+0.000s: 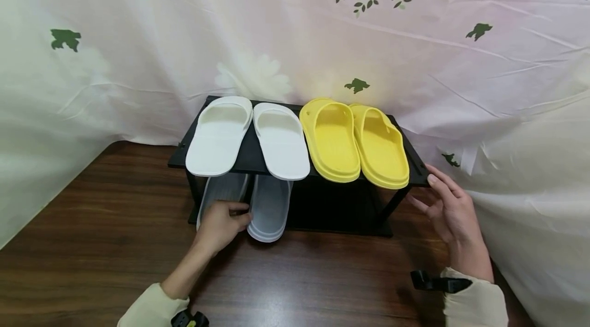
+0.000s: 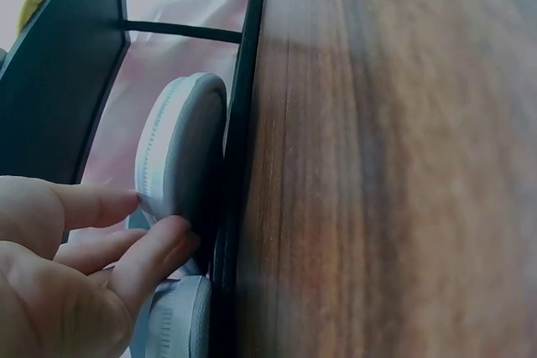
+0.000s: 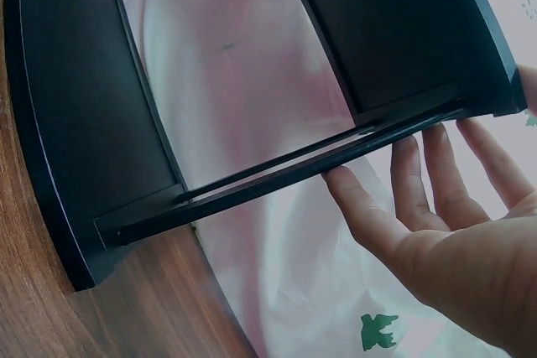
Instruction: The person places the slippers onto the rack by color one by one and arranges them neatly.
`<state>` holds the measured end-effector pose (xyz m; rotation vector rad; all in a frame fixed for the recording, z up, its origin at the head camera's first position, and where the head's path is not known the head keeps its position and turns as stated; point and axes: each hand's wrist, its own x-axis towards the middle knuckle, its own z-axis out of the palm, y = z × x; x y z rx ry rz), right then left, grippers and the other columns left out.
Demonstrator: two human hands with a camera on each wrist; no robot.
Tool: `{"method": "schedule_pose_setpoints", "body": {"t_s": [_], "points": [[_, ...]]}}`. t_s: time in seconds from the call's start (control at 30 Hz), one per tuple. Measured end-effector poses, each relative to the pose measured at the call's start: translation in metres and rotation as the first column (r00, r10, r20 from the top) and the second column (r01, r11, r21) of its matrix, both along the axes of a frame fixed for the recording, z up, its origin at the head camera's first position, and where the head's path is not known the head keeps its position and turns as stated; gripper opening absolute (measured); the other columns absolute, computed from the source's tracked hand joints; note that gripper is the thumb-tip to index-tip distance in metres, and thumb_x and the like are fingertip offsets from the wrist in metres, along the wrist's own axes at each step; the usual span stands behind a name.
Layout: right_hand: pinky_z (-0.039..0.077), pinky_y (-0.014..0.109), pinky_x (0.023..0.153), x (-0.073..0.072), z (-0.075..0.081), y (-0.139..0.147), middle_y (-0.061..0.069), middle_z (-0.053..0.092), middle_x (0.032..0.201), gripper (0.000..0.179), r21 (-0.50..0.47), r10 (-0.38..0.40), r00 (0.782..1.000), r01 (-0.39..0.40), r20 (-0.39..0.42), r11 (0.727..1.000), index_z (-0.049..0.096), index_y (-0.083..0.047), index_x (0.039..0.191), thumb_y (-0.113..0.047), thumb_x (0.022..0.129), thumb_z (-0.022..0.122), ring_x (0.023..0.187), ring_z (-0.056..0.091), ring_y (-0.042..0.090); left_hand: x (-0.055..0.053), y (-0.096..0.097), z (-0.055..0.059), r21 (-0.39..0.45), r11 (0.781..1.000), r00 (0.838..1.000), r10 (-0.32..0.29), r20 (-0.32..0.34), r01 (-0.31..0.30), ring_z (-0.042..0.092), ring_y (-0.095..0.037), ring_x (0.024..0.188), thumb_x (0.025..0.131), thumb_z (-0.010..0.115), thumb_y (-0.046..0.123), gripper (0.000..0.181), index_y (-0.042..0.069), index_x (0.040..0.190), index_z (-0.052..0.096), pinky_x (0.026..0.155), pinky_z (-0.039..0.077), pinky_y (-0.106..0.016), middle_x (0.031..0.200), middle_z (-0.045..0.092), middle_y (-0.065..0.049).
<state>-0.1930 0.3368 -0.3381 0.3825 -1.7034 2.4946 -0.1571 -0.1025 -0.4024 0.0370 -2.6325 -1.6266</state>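
My left hand (image 1: 222, 223) pinches the inner edge of a grey slipper (image 1: 269, 209), near its heel, between thumb and fingers. That slipper stands on the lower shelf (image 1: 332, 209) of a black shoe rack, its heel reaching past the front edge. Its grey mate (image 1: 226, 188) lies to the left, partly covered by my hand and the shelf above. At the rack's right end, my right hand (image 1: 456, 214) touches the upper shelf (image 1: 417, 170) and the side bars (image 3: 277, 175) with extended fingertips.
On the upper shelf sit a pair of white slippers (image 1: 216, 137) at left and a pair of yellow slippers (image 1: 334, 142) at right. The rack stands on a dark wooden table (image 1: 115, 224). Behind and at both sides hangs a pale patterned cloth (image 1: 175, 35).
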Motion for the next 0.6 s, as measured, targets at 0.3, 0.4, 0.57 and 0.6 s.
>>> {"method": "schedule_pose_setpoints", "body": {"t_s": [0.3,0.4,0.57,0.6], "points": [[0.062,0.039,0.082,0.0009,-0.0016,-0.0001,0.003,0.065,0.128,0.033,-0.003,-0.004,1.000,0.004,-0.001,1.000,0.063,-0.006,0.137,-0.005,0.108,0.049,0.108,0.068,0.016,0.0026,0.0013,0.0023,-0.153,0.988,0.998,-0.031,-0.060,0.022,0.066,-0.036,0.108,0.092,0.072,0.009,0.028,-0.007,0.115,0.073,0.090,0.056,-0.052,0.105,0.074,-0.018],[0.062,0.040,0.082,0.0010,-0.0017,-0.0005,0.003,0.066,0.127,0.033,0.000,-0.007,1.000,0.007,0.002,1.000,0.064,-0.006,0.137,-0.005,0.108,0.049,0.108,0.069,0.016,0.0032,0.0011,0.0029,-0.164,0.986,0.998,-0.035,-0.054,0.025,0.061,-0.039,0.117,0.092,0.072,0.010,0.029,-0.006,0.116,0.073,0.093,0.054,-0.053,0.113,0.072,-0.020],[0.062,0.040,0.083,0.0000,-0.0003,-0.0009,0.004,0.069,0.123,0.033,-0.020,0.011,1.000,-0.011,0.009,1.000,0.065,-0.006,0.136,-0.006,0.108,0.049,0.106,0.069,0.017,0.0032,0.0002,0.0027,-0.147,0.989,0.999,-0.038,-0.038,0.032,0.061,-0.038,0.118,0.093,0.071,0.012,0.031,-0.005,0.119,0.072,0.095,0.054,-0.052,0.113,0.072,-0.018],[0.062,0.039,0.083,-0.0005,0.0003,-0.0010,0.004,0.070,0.122,0.032,-0.026,0.016,1.000,-0.016,0.011,1.000,0.065,-0.007,0.135,-0.006,0.108,0.048,0.105,0.070,0.017,0.0038,-0.0003,0.0028,-0.137,0.990,0.999,-0.039,-0.035,0.034,0.062,-0.037,0.116,0.094,0.071,0.013,0.032,-0.005,0.120,0.071,0.094,0.054,-0.051,0.112,0.073,-0.017]]}}
